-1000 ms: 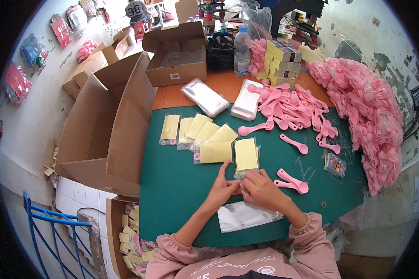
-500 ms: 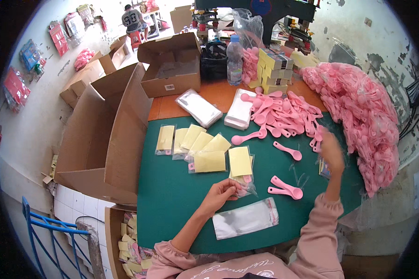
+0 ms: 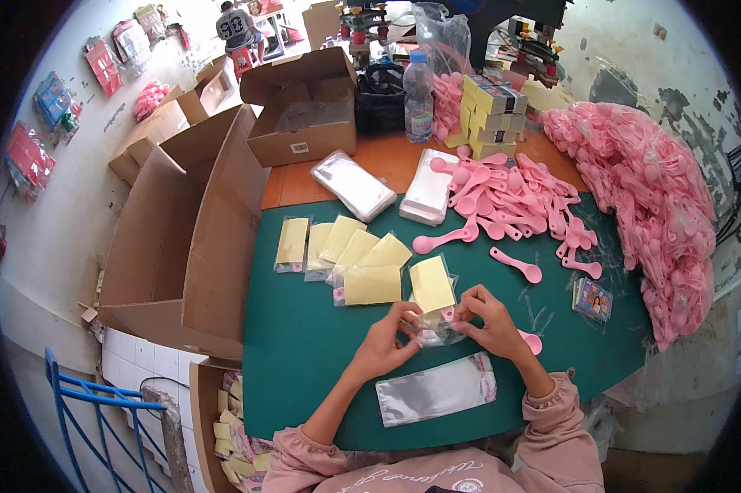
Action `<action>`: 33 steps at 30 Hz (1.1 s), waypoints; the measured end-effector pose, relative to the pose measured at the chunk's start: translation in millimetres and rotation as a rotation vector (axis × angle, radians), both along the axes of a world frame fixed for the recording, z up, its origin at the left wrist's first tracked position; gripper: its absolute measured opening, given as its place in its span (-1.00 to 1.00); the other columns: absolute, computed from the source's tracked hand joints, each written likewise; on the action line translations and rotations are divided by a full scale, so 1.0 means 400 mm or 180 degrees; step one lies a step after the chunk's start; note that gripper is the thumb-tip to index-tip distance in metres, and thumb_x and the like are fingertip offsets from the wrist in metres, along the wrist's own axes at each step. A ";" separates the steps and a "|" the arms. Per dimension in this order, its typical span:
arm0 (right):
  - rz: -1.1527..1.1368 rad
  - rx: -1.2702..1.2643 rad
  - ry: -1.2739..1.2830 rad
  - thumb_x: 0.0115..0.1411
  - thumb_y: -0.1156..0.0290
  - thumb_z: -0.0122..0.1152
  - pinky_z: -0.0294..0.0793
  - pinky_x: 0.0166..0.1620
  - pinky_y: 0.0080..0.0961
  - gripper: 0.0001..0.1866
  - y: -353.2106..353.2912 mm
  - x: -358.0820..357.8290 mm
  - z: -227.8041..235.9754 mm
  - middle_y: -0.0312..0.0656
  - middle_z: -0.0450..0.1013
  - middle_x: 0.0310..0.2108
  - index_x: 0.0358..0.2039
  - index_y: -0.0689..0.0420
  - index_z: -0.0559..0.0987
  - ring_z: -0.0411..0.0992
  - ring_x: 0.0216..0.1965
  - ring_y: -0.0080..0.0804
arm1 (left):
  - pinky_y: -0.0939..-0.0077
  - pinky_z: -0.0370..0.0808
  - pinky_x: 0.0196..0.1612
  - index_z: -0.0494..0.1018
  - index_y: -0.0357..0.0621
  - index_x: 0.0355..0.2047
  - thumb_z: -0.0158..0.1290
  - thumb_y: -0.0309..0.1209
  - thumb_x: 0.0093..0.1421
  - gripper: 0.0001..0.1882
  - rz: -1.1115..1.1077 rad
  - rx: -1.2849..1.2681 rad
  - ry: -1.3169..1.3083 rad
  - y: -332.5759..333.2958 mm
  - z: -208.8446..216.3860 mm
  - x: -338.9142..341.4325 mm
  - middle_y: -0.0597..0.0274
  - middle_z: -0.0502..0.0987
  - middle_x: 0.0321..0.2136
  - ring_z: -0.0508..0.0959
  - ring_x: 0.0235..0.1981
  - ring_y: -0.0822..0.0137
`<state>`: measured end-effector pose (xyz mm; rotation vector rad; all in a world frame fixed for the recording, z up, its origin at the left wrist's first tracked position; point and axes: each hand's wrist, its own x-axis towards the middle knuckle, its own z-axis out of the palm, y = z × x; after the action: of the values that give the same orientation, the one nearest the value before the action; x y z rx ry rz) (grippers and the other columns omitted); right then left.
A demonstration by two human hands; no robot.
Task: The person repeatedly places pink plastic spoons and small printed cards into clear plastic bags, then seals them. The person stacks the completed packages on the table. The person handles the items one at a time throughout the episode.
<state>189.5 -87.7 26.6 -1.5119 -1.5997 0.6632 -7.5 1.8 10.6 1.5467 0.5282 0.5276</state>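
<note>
Between my hands lies a clear plastic bag with a yellow card and a bit of pink showing inside. My left hand pinches its near end from the left. My right hand is closed on the same end from the right, fingers pressed together. Just below them rest flat clear empty bags. Beside my right wrist a pink measuring spoon peeks out, mostly covered by the hand. Another pink spoon lies farther off. Several filled bags with yellow cards overlap to the left.
A heap of pink spoons and two stacks of clear bags lie at the back. Small printed cards sit on the right, near a large bagged pink pile. Cardboard boxes stand left; a water bottle is behind.
My right hand has come left from beside the printed cards to the bag's near end, now covering most of the spoon pair. My left hand stays at the bag.
</note>
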 end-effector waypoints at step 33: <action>-0.0856 -0.0615 0.1870 0.06 0.60 0.06 0.33 -0.60 -0.77 -0.81 0.019 -0.053 -0.063 -0.31 0.34 -0.60 -0.27 0.23 0.38 0.35 -0.64 -0.67 | 0.70 0.45 -0.35 0.22 -0.21 -0.44 0.05 -0.52 0.08 -0.81 0.1103 -0.0633 0.0187 -0.021 -0.062 0.034 0.27 0.39 -0.40 0.44 -0.38 0.55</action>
<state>168.3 -80.0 1.2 -1.4529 -0.8940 1.0137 6.0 -6.6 -14.0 1.2896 0.8764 0.6729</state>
